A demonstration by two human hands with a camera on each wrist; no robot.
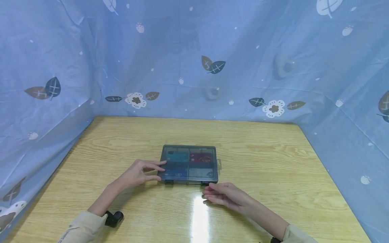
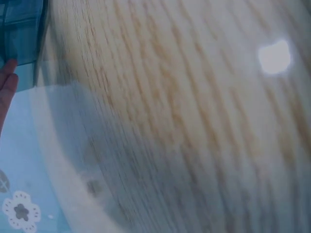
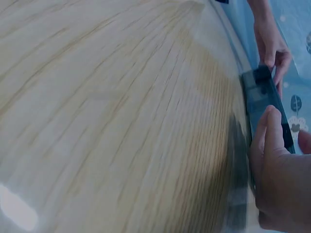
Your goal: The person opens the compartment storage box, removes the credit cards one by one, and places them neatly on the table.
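A dark see-through plastic box (image 1: pixel 188 164) lies shut in the middle of the wooden table (image 1: pixel 273 158), with coloured cards showing in its compartments. My left hand (image 1: pixel 143 172) touches the box's left front corner, fingers fairly straight on the lid and thumb by the front edge. My right hand (image 1: pixel 222 195) lies flat on the table just in front of the box's front right latch (image 1: pixel 204 183). In the right wrist view the right hand's thumb (image 3: pixel 269 128) reaches up against the box (image 3: pixel 265 102), and the left hand (image 3: pixel 272 48) is at its far end. The left wrist view shows fingertips (image 2: pixel 7 80) beside the box (image 2: pixel 19 29).
A blue cloth with leaf and flower prints (image 1: pixel 194 60) walls in the table at the back and both sides. A black wrist-worn camera (image 1: pixel 113 218) sits by my left sleeve. A bright light glare (image 1: pixel 199 216) lies on the wood near the front.
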